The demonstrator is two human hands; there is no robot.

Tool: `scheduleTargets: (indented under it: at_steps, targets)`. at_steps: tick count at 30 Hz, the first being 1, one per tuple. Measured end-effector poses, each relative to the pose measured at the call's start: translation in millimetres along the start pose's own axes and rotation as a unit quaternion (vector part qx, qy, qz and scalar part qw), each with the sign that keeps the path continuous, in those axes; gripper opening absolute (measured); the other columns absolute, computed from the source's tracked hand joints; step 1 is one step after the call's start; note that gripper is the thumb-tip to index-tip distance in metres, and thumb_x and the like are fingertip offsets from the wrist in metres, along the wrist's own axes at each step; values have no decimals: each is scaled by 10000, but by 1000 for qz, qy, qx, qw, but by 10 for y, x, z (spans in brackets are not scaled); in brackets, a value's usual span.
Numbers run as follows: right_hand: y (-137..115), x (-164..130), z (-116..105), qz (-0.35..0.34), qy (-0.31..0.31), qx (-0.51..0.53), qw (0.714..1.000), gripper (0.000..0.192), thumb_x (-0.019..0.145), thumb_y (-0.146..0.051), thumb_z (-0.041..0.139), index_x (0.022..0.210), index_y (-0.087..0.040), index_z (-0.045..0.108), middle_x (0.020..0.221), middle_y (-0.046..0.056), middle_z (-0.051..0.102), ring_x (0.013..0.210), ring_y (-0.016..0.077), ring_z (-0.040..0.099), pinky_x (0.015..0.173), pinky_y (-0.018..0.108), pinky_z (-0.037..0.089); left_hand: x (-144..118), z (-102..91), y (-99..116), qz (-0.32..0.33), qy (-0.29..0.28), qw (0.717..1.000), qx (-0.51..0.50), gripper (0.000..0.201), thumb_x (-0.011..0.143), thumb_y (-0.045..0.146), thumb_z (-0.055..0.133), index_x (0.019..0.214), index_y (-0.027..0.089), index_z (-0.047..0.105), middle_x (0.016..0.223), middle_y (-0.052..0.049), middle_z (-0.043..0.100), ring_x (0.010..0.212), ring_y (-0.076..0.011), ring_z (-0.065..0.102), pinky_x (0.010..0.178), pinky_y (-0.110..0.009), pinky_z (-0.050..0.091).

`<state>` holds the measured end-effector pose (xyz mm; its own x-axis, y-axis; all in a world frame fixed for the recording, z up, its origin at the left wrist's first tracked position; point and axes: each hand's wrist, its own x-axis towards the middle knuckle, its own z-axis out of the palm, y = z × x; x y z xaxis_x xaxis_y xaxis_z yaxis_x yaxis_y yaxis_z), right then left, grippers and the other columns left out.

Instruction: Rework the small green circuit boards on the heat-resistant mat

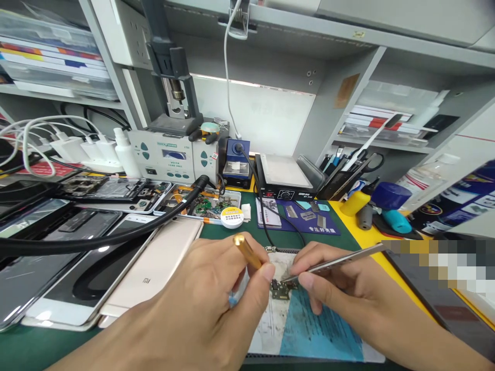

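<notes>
Pinching a gold-coloured tool (246, 249) between thumb and bent forefinger, the left hand (211, 288) comes in from the lower left with its back turned up and its wrist low. The thumb points up and to the right, its tip pressed to the tool's side; the other fingers fold underneath, mostly out of sight. The tool leans, its round end up and to the left, and its lower end is hidden behind the thumb.

Facing it, the right hand (348, 291) reaches in from the lower right, forearm slanting up toward the middle. Its thumb and forefinger close on metal tweezers (348, 259), which slope down to the left, the rear end passing above the wrist. The remaining fingers curl below, toward the work surface.

Between the two hands lies a small circuit board (281, 294), on a stained white and blue sheet (320, 330). The tweezers' tips are at the board's upper edge; whether they grip a part of it cannot be told. Left of the left hand lies a phone with a pale gold back (158, 268), with a thick black hose (127, 239) passing above it.
</notes>
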<state>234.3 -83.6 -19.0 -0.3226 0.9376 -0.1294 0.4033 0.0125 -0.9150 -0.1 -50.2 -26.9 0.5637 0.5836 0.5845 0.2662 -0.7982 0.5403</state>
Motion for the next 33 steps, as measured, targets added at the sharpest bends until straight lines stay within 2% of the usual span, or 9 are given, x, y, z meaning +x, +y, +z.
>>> scheduleTargets:
  at_steps: [12,18,23,28,33]
  targets:
    - [-7,-7,1,5,9,-5,1000,228,1023,-424,550,986,-225,654,915,28,608,712,159,571,656,296,475,-4,1,18,3,20,1000,-8,202,951,97,440,813,151,578,705,-6,567,611,-120,506,553,-292,373]
    - [-23,3,14,4,1,-2,1000,226,1026,-422,540,982,-228,648,926,26,608,714,155,568,652,288,480,-24,28,26,-30,6,999,-23,191,973,144,458,819,169,568,748,10,580,611,-101,520,572,-286,391]
    - [-25,-9,12,4,-1,-3,1000,210,1027,-410,542,992,-230,643,933,20,606,707,147,560,647,282,468,-38,70,-7,-9,12,998,-61,166,955,115,477,820,164,560,794,6,596,698,-100,569,620,-264,417]
    - [-20,-18,9,6,1,-4,1000,209,1030,-403,539,980,-229,644,933,22,615,713,150,564,649,283,463,-4,31,12,-10,-3,999,-34,176,951,98,464,821,159,566,756,-2,594,661,-106,562,590,-263,422]
    - [-18,-8,5,4,0,-9,1000,210,1036,-403,527,994,-231,640,939,23,614,712,150,567,651,283,468,17,24,36,12,5,1000,-23,171,946,96,457,835,170,564,733,-7,595,641,-120,573,555,-268,417]
